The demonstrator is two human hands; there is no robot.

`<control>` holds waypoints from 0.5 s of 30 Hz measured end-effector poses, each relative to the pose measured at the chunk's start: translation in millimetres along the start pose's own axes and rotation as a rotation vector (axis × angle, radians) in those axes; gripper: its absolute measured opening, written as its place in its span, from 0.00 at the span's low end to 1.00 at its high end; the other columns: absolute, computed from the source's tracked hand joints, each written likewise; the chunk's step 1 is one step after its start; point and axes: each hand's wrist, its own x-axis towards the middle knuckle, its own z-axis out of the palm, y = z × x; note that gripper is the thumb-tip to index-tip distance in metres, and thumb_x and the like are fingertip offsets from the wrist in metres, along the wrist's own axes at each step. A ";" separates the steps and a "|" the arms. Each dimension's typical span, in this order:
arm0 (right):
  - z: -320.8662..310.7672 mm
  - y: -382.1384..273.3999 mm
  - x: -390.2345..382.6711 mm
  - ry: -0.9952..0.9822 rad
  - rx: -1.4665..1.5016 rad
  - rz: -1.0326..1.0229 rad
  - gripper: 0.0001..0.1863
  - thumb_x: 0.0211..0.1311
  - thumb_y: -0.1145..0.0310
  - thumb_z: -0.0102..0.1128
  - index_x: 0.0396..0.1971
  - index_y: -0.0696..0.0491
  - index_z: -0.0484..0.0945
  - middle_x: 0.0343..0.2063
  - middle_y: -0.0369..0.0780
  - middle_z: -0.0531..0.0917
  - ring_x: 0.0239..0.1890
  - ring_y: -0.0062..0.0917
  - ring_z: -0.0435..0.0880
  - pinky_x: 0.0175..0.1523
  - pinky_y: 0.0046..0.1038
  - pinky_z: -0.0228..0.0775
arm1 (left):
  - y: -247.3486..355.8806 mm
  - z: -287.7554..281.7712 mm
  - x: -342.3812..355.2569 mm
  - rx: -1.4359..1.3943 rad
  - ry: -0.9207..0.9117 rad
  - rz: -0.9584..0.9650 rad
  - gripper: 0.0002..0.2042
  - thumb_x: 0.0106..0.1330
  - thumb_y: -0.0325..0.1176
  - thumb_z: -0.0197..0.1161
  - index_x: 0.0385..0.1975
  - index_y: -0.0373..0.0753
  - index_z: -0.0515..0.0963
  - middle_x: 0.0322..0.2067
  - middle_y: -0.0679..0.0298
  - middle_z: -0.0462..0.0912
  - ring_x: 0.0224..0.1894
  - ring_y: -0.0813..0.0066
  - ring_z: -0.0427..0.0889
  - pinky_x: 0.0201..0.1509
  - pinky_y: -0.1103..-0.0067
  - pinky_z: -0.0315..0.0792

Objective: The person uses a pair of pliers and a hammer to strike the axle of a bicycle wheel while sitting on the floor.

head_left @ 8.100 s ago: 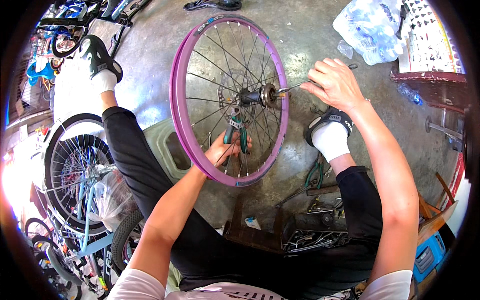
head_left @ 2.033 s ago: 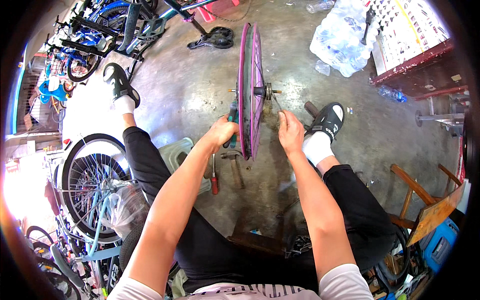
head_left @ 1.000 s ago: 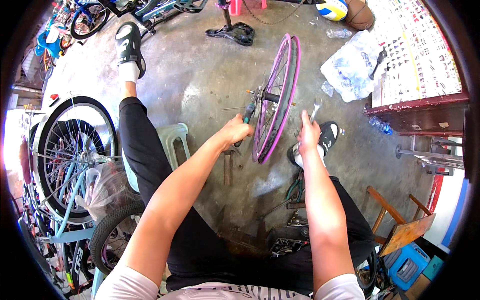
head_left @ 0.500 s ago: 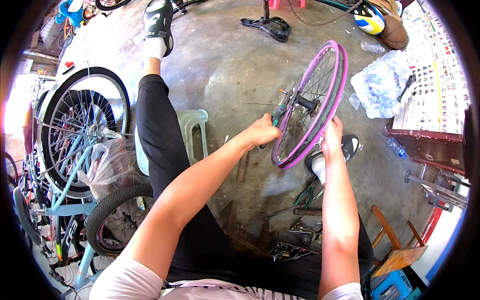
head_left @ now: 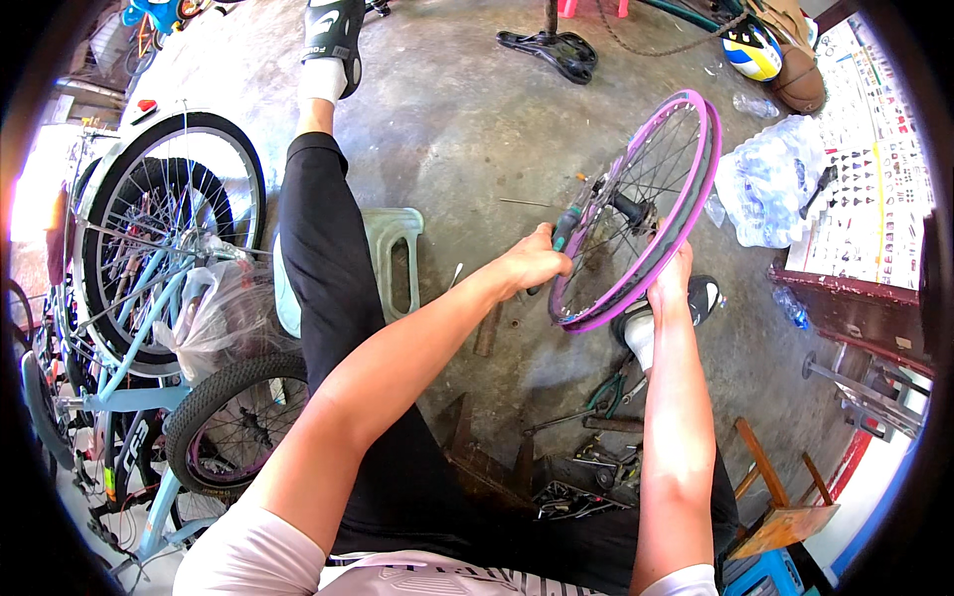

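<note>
A bicycle wheel rim [head_left: 707, 189] in purple, without a tyre, leans in front of me. Its black hub [head_left: 628, 207] sits amid thin dark spokes. My left hand [head_left: 537, 263] is closed around a tool with a green and black handle [head_left: 566, 228], held against the left side of the wheel. At the wheel's right side, my right hand [head_left: 674, 270] has its fingers bent in toward the hub. The rim covers part of those fingers. Something small and metallic shows by the fingertips, too unclear to name.
Pliers with green handles [head_left: 604, 395] and several loose tools [head_left: 601, 467] lie on the floor below the wheel. A pale plastic stool [head_left: 397, 263] stands by my left leg. More bicycles [head_left: 149, 387] crowd the left side. Plastic-wrapped bottles [head_left: 770, 184] lie at the right.
My right hand's fingers have moved up from the rim toward the hub. A metal ring end that showed below that hand is out of sight. The whole view has shifted slightly.
</note>
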 end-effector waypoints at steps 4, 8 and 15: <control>4.5 -1.4 -4.3 0.010 0.010 -0.026 0.10 0.76 0.60 0.62 0.37 0.52 0.79 0.22 0.28 0.76 0.18 0.11 0.66 0.22 0.21 0.49 | 1.7 -0.1 3.6 0.020 0.025 0.000 0.44 0.55 0.36 0.67 0.74 0.32 0.59 0.44 0.53 0.80 0.38 0.67 0.79 0.44 0.70 0.75; 2.6 1.3 -5.2 0.031 -0.012 -0.015 0.11 0.76 0.60 0.61 0.39 0.53 0.80 0.22 0.28 0.77 0.18 0.11 0.66 0.22 0.21 0.49 | 3.3 -1.2 9.4 0.113 0.025 -0.021 0.44 0.55 0.36 0.67 0.74 0.32 0.59 0.48 0.50 0.81 0.45 0.61 0.82 0.49 0.68 0.75; -0.5 19.3 3.8 0.001 -0.073 -0.090 0.12 0.78 0.57 0.58 0.40 0.50 0.80 0.22 0.25 0.71 0.18 0.10 0.61 0.22 0.22 0.47 | 3.8 -0.6 5.2 0.150 0.047 -0.012 0.42 0.54 0.36 0.67 0.72 0.32 0.61 0.51 0.45 0.82 0.57 0.51 0.80 0.59 0.65 0.72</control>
